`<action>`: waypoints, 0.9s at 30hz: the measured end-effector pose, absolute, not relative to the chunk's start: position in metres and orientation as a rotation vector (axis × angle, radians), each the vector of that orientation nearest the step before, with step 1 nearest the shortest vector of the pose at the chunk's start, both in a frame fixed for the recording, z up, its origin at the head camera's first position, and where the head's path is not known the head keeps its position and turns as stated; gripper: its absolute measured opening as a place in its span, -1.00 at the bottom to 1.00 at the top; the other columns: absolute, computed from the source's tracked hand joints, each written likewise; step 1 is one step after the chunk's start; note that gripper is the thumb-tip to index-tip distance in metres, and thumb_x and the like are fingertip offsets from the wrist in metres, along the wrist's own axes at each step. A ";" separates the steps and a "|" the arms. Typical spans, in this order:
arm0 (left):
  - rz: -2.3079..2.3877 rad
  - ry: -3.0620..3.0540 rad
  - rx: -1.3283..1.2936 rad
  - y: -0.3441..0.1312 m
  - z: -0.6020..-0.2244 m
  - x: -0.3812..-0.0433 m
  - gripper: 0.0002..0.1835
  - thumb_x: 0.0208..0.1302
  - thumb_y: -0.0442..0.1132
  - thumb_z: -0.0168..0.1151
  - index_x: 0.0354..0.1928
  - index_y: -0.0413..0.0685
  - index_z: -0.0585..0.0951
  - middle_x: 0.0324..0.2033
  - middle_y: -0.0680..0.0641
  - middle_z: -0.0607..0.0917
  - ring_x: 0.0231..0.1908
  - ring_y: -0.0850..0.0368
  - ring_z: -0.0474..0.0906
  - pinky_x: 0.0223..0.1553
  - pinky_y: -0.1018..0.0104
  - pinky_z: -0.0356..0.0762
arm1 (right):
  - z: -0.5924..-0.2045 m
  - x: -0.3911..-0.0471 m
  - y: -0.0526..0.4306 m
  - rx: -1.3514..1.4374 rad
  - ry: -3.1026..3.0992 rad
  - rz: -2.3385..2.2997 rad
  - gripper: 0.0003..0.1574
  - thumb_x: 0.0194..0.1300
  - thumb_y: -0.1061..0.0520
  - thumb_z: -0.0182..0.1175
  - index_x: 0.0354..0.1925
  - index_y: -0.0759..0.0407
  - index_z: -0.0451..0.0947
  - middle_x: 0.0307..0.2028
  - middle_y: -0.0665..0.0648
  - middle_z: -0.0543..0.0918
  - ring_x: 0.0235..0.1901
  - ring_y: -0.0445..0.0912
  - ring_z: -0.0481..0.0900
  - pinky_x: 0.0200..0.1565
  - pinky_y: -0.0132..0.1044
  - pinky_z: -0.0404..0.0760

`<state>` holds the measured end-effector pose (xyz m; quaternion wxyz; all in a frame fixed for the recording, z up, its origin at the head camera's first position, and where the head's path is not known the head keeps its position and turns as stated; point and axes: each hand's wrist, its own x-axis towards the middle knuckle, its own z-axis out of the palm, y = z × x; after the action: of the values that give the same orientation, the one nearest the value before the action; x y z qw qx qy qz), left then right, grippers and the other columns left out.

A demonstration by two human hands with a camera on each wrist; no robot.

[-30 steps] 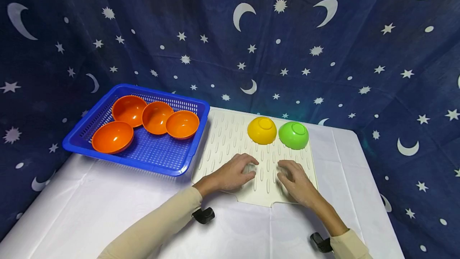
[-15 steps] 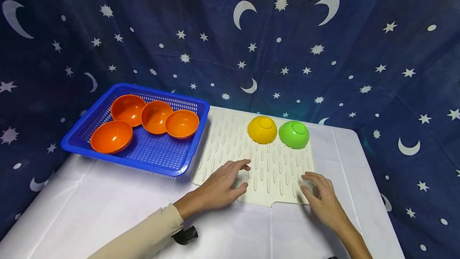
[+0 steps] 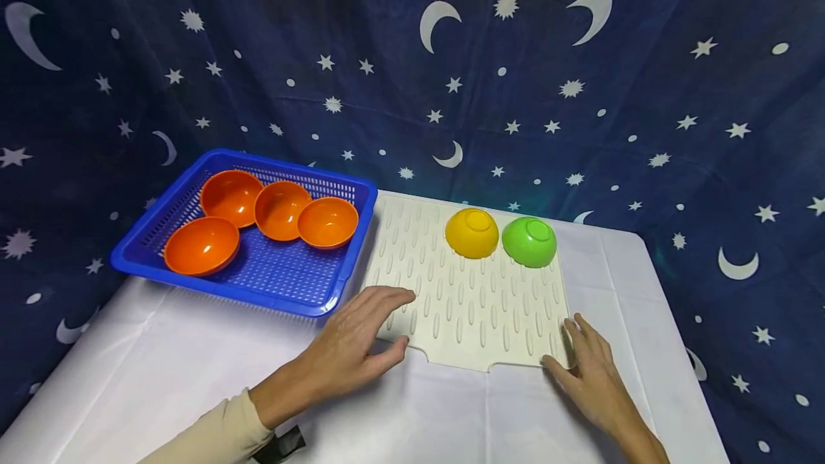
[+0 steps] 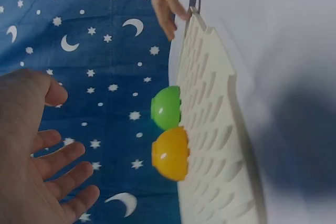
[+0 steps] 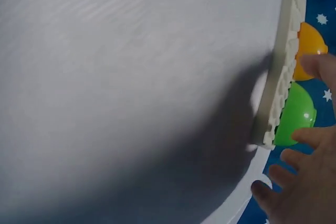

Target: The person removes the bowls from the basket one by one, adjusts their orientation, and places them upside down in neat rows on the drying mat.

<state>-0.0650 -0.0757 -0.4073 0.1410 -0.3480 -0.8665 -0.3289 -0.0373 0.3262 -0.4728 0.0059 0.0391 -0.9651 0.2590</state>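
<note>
A yellow bowl (image 3: 472,233) and a green bowl (image 3: 529,242) stand upside down side by side at the back of a cream ribbed mat (image 3: 451,306). My left hand (image 3: 351,339), fingers spread loosely and holding nothing, hovers over the mat's front left corner. At the mat's front right corner is my right hand (image 3: 589,374), its fingers relaxed and its fingertips close to the edge. In the left wrist view both bowls show beyond the left hand (image 4: 47,166). The right wrist view shows the right hand (image 5: 304,177) with fingers apart and nothing in them.
A blue perforated basket (image 3: 241,297) stands left of the mat, with several orange bowls (image 3: 202,245) lying open side up inside. A white cloth (image 3: 412,414) covers the table, and a dark blue curtain (image 3: 361,41) with moons and stars hangs behind it.
My hands have moved apart from above the middle of the mat, the left one toward the left and the right one to the mat's right edge. The bowls and basket have stayed in place.
</note>
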 end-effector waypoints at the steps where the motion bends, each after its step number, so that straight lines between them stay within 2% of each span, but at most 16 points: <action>1: -0.926 -2.492 -1.013 -0.079 -0.405 -0.063 -0.42 0.27 -0.12 0.31 0.33 -0.04 0.49 0.25 0.04 0.54 0.27 0.10 0.41 0.28 0.07 0.39 | -0.475 -0.037 0.328 0.113 -3.048 0.788 0.12 0.38 -0.22 0.28 0.51 0.46 0.05 0.49 0.51 -0.01 0.44 0.47 -0.10 0.24 0.51 0.07; 5: -0.900 -2.430 -1.058 -0.093 -0.395 -0.059 -0.40 0.31 -0.07 0.28 0.37 -0.04 0.48 0.31 0.00 0.51 0.33 0.04 0.38 0.30 -0.02 0.36 | -0.482 -0.034 0.332 0.086 -3.135 0.780 0.40 0.32 -0.33 0.29 0.54 0.52 -0.24 0.50 0.59 -0.16 0.48 0.47 -0.27 0.38 0.40 -0.17; 10: -0.925 -2.339 -1.078 -0.115 -0.389 -0.058 -0.48 0.43 0.02 0.16 0.32 -0.09 0.53 0.28 -0.05 0.54 0.30 -0.05 0.42 0.27 -0.04 0.38 | -0.487 -0.033 0.335 0.082 -3.170 0.833 0.50 0.31 -0.33 0.30 0.51 0.57 -0.40 0.47 0.67 -0.22 0.48 0.48 -0.31 0.44 0.25 -0.32; 16: -0.781 -2.415 -1.022 -0.142 -0.386 -0.066 -0.41 0.50 0.19 -0.03 0.26 -0.11 0.57 0.27 -0.09 0.56 0.29 -0.07 0.43 0.27 -0.09 0.38 | -0.488 -0.034 0.336 0.040 -3.196 0.847 0.40 0.39 -0.35 0.20 0.51 0.58 -0.34 0.48 0.65 -0.20 0.48 0.46 -0.34 0.41 0.32 -0.29; 22: -0.563 -2.492 -1.022 -0.173 -0.381 -0.083 -0.45 0.42 0.09 0.11 0.24 -0.16 0.58 0.21 -0.14 0.58 0.25 -0.13 0.45 0.23 -0.17 0.39 | -0.487 -0.035 0.335 0.036 -3.200 0.839 0.31 0.44 -0.34 0.12 0.52 0.57 -0.28 0.47 0.65 -0.18 0.48 0.47 -0.34 0.38 0.38 -0.29; 25: -0.443 -2.535 -1.027 -0.188 -0.375 -0.092 -0.40 0.49 0.19 -0.02 0.20 -0.17 0.60 0.16 -0.15 0.60 0.21 -0.17 0.47 0.21 -0.18 0.40 | -0.487 -0.036 0.334 0.033 -3.201 0.833 0.30 0.45 -0.35 0.12 0.52 0.56 -0.26 0.47 0.65 -0.17 0.47 0.48 -0.34 0.36 0.42 -0.27; 27: -0.362 -2.577 -1.024 -0.198 -0.371 -0.100 -0.39 0.50 0.20 -0.04 0.17 -0.19 0.61 0.13 -0.19 0.61 0.18 -0.21 0.47 0.19 -0.21 0.41 | -0.486 -0.036 0.336 0.030 -3.204 0.825 0.31 0.44 -0.35 0.12 0.52 0.56 -0.26 0.47 0.65 -0.17 0.47 0.49 -0.34 0.35 0.44 -0.26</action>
<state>-0.0995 -0.1978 -0.3714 0.1715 -0.3606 -0.9079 -0.1275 -0.0357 0.3360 -0.4864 -0.0833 0.0089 -0.9650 0.2486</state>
